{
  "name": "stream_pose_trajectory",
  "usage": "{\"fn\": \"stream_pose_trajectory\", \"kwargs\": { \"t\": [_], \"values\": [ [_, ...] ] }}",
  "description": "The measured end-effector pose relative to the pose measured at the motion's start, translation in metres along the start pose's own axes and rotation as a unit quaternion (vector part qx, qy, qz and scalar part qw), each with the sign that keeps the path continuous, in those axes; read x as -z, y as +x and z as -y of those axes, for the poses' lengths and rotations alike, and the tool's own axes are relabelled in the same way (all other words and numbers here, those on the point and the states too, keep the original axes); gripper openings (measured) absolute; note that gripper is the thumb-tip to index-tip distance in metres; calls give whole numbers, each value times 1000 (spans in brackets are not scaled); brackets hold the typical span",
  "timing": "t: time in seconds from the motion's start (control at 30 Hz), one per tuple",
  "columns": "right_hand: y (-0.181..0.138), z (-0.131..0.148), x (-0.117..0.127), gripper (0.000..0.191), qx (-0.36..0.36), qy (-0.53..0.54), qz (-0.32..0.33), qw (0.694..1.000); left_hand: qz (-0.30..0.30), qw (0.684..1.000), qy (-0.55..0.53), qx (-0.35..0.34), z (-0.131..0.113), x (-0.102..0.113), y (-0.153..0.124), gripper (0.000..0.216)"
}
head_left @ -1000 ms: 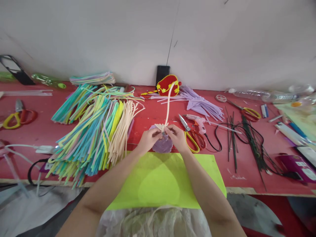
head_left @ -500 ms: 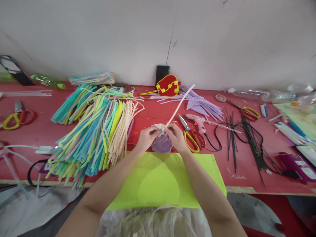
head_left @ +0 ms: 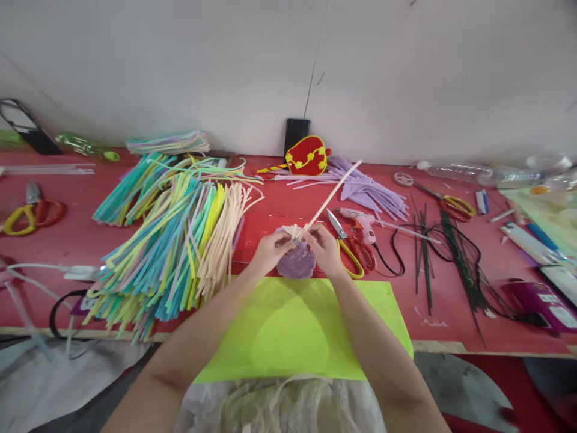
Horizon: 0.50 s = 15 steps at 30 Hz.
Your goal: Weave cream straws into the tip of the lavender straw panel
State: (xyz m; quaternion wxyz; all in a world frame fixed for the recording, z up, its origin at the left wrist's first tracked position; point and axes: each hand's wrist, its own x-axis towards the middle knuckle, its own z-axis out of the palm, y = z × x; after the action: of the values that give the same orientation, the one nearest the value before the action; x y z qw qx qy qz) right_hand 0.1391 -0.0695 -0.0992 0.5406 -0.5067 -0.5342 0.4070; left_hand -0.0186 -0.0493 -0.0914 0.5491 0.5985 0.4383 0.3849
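Observation:
Between my two hands is a purple fuzzy piece [head_left: 296,266], rounded at the bottom, with cream rows along its top. A long cream pipe cleaner [head_left: 336,191] sticks up from it toward the upper right. The fingers of my left hand [head_left: 269,251] are closed in a pinch at the upper left of the piece. My right hand [head_left: 325,249] pinches the cream pipe cleaner near its lower end, close to the piece. Fingers partly hide the spot where the two meet. Just right of my right hand lie yellow-and-red-handled scissors [head_left: 350,257].
A heap of coloured pipe cleaners [head_left: 166,252] lies to the left. Behind are a red fan-shaped ornament [head_left: 306,157], a black phone [head_left: 296,129] and purple pipe cleaners [head_left: 372,195]. A pink glue gun [head_left: 364,225] and dark green stems [head_left: 460,264] lie right. A lime sheet [head_left: 297,331] covers the front edge.
The cream pipe cleaner leans further right, its tip slightly lower. Both my hands have shifted a little around the top of the purple piece.

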Motion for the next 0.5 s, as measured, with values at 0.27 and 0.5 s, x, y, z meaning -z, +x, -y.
{"fn": "stream_pose_trajectory", "kwargs": {
  "t": [0.27,0.5],
  "values": [
    [-1,4,-2,27,-5,10,-16,1000,-44,999,-21,11,1,-1,1,26],
    [-1,2,-6,30,-20,30,-29,999,-75,996,-42,18,6,0,2,30]
  ]
}}
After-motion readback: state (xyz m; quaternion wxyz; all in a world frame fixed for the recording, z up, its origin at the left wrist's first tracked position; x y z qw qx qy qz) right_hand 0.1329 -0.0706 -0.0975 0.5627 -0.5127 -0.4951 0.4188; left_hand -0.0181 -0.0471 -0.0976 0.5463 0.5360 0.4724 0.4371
